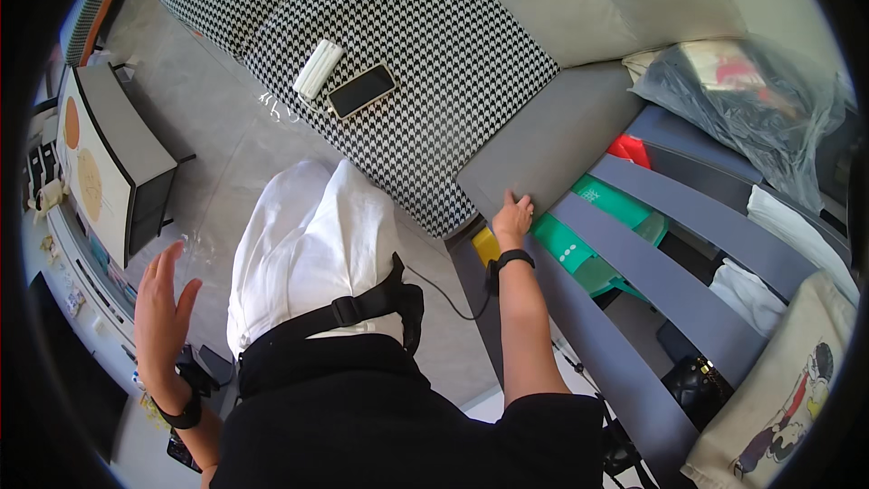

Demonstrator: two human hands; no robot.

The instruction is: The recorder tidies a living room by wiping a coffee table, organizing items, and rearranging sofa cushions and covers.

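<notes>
My right hand (514,219) rests on the front end of a grey sofa armrest (543,142), its fingers partly bent and slightly apart. It wears a ring, and a black wristband with a cable. My left hand (163,316), also ringed and black-banded at the wrist, is raised at my left side with thumb and fingers apart, holding nothing. On the black-and-white houndstooth sofa cover (434,34) lie a smartphone (362,91) with a dark screen and a white power bank (318,70). A white cable appears to link the two.
Right of the armrest, grey-blue slats (631,251) cover green bags (577,251) and a black quilted bag (696,380). A printed canvas bag (781,387), white cloths (747,295) and a plastic bag (740,109) lie there. A low table (122,156) stands left.
</notes>
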